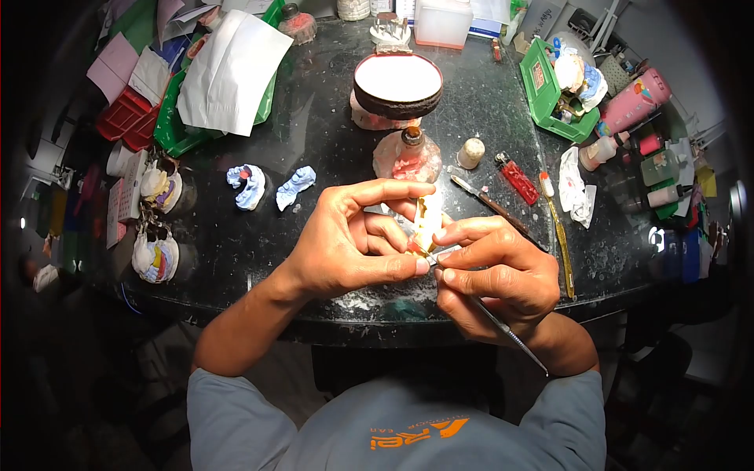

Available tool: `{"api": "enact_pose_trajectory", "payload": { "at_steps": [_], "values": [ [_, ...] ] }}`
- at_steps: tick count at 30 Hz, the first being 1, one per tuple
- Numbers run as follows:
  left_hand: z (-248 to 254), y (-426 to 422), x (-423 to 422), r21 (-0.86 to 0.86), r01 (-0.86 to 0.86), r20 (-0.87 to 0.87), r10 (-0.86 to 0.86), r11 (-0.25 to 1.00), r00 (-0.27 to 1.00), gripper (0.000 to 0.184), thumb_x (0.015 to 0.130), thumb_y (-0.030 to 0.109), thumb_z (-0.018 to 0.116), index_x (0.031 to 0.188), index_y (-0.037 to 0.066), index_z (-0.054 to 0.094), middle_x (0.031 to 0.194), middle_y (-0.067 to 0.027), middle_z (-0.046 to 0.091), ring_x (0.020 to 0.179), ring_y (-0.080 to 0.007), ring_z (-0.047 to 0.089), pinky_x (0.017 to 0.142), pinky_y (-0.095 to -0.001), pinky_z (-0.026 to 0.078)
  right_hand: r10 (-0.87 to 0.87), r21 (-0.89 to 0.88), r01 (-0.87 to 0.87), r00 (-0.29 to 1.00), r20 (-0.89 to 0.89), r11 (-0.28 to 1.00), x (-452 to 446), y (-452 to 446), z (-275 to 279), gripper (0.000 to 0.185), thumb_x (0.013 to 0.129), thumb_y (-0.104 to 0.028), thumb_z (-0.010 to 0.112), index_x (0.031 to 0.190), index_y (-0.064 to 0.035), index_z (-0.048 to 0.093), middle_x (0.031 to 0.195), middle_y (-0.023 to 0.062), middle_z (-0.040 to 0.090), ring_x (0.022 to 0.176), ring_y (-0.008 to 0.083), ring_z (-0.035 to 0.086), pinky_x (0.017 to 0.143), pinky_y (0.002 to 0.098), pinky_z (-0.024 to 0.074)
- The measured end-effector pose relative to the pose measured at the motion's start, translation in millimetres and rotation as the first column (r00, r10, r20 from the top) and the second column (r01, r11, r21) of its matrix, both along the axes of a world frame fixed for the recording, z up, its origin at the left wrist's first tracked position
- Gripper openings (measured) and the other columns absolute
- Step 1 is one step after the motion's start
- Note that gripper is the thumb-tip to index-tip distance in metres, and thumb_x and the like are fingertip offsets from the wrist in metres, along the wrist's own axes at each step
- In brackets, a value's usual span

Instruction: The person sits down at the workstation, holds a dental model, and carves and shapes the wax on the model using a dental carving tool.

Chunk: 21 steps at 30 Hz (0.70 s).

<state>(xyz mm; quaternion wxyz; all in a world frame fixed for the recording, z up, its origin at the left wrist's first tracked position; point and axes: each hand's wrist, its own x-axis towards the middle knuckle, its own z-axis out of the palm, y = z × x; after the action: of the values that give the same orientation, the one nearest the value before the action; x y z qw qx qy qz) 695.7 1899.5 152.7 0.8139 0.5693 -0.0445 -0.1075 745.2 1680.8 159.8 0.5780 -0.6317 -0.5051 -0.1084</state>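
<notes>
Green plastic shows at the far left: a tray with a sheet of paper across it, perhaps as a loose cover. Below stand two plaster models, set aside where my elbow should miss them. Two blue moulds lie apart on the dark table, nearer my work.

My left hand has its forefinger at the top of a small pale tooth model and its thumb at the lower end, holding it upright between them; I think that grip leaves its right side free. The bottle stands just beyond.

My right hand pinches a thin metal pick like a pen, fingertips close together, likely for fine control. Its tip is by my left thumb; whether it touches the model, I can't tell.

Further right lie a knife, a red lighter, a toothbrush and a crumpled tissue, seemingly kept within easy reach.
</notes>
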Motion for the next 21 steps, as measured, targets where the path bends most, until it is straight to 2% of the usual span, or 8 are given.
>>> {"api": "enact_pose_trajectory", "payload": {
  "at_steps": [5,8,21],
  "values": [
    [0.7,-0.2,-0.4,0.032,-0.005,0.009,0.004,0.999,1.000,0.071,0.077,-0.008,0.084,0.140,-0.009,0.052,0.115,-0.0138,0.057,0.087,-0.0102,0.070,0.075,-0.0174,0.058,0.007,0.016,-0.007,1.000,-0.003,1.000,1.6,-0.7,-2.5,0.023,0.066,0.009,0.081,0.085,0.0013,0.072,0.089,0.0133,0.069,0.096,0.0333,0.073,0.083,0.0420,0.0601],
    [-0.9,2.2,0.5,0.049,0.023,0.038,-0.025,0.999,0.999,0.071,0.077,-0.014,0.079,0.141,-0.012,0.048,0.114,-0.0135,0.058,0.092,-0.0149,0.072,0.077,-0.0220,0.061,0.020,0.003,-0.020,1.000,-0.003,1.000,1.1,-1.1,-1.9,0.022,0.066,0.009,0.081,0.084,0.0013,0.071,0.089,0.0136,0.069,0.096,0.0335,0.073,0.083,0.0424,0.0602],
    [-2.3,0.1,0.2,0.029,-0.002,0.054,0.000,1.000,0.999,0.070,0.077,-0.011,0.081,0.141,-0.010,0.051,0.115,-0.0118,0.058,0.086,-0.0097,0.069,0.074,-0.0189,0.058,-0.009,0.021,0.009,1.000,0.005,1.000,-0.2,1.2,-0.8,0.019,0.067,0.012,0.077,0.078,0.0005,0.066,0.084,0.0123,0.064,0.094,0.0349,0.073,0.083,0.0437,0.0610]
  ]
}}
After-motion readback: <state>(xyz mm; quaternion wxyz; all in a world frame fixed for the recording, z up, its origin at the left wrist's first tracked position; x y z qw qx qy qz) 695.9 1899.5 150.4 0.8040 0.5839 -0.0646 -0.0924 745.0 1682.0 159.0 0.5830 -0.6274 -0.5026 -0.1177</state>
